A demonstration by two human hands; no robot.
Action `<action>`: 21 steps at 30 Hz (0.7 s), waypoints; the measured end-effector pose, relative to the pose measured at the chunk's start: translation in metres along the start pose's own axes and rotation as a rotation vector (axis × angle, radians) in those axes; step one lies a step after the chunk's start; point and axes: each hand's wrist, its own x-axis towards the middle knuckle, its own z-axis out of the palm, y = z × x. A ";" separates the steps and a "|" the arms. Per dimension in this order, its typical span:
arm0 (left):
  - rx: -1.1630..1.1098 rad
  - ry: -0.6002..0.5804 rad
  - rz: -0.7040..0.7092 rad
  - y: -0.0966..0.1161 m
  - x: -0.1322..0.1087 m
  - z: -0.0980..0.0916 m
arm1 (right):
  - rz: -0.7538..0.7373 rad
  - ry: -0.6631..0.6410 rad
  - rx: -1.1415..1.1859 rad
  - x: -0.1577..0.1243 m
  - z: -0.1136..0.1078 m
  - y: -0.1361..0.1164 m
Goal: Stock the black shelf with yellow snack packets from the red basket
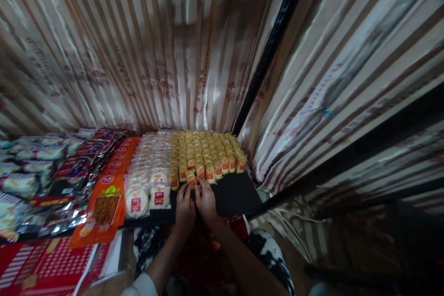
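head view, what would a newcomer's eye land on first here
The block of small yellow packs, in tight rows at the middle of the dark shelf, stands out first, with the left hand and right hand meeting at its front row. Left of it lie rows of round white packs and orange packets, and shiny striped sheeting hangs behind and to the right.

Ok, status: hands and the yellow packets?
Left hand and right hand side by side at black shelf edge, fingertips at front yellow packet; grip unclear. White round packs close on left, untouched.
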 end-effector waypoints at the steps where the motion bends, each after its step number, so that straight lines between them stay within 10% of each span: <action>1: 0.009 0.012 -0.003 0.000 0.000 0.001 | -0.015 -0.004 0.021 -0.001 0.001 0.002; 21: 0.199 0.067 0.028 0.019 0.014 0.013 | -0.066 0.037 -0.035 -0.006 0.000 0.029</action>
